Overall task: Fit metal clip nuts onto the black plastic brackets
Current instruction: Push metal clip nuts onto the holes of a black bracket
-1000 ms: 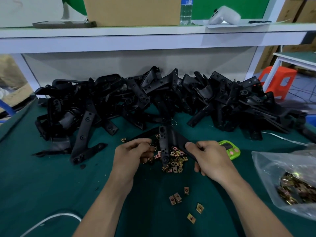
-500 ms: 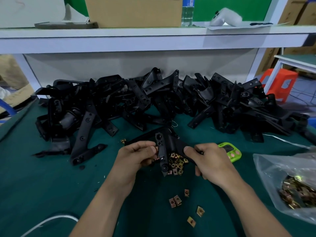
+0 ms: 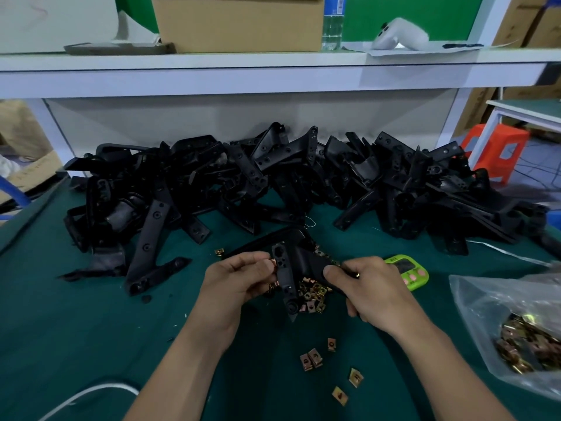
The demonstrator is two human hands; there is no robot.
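A black plastic bracket (image 3: pixel 284 270), likely stiff and light, is held between the right hand (image 3: pixel 375 288), gripping its wing, a sound hold, and the left hand (image 3: pixel 238 279), pinching a small, probably springy brass-coloured metal clip nut (image 3: pixel 274 264) against its arm.

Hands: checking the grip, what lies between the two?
Head view: the black bracket, gripped by right hand, left hand pinching a clip nut onto it, loose nuts beneath.

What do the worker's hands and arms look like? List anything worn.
The left hand and right hand are bare: no gloves, no rings or watch visible. Both forearms are bare too; no sleeve shows within the picture.
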